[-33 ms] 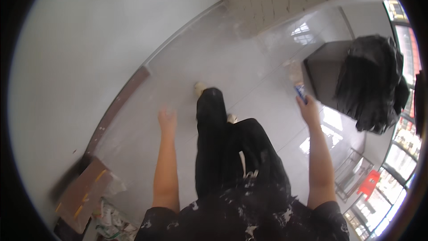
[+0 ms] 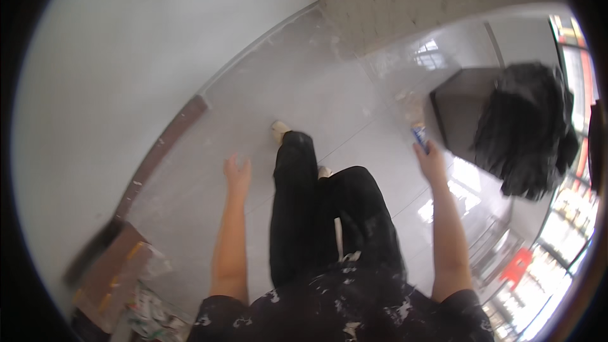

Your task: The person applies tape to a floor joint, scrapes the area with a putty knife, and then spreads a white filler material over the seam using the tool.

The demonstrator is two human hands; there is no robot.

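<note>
My right hand (image 2: 432, 159) is closed around the blue handle of a paintbrush (image 2: 418, 132), its pale, blurred head pointing away from me over the floor. My left hand (image 2: 238, 176) hangs in the air on the other side of my legs, thumb and fingers apart, with nothing in it. Both arms reach down and forward. Below is the glossy grey tiled floor (image 2: 335, 82). I am in mid-step, with dark trousers (image 2: 294, 196) and a pale shoe (image 2: 280, 129) in view.
A pale wall (image 2: 114, 88) runs along the left, with a brown skirting strip (image 2: 161, 145) at its foot. Brown boards (image 2: 114, 272) and crumpled bags (image 2: 155, 313) lie at lower left. To the right stand a dark box (image 2: 465, 104), a black plastic bag (image 2: 529, 130) and a red stool (image 2: 516, 267).
The view has shifted slightly. My right hand and the paintbrush sit a little further left in the picture. My left hand's fingers show more clearly apart.
</note>
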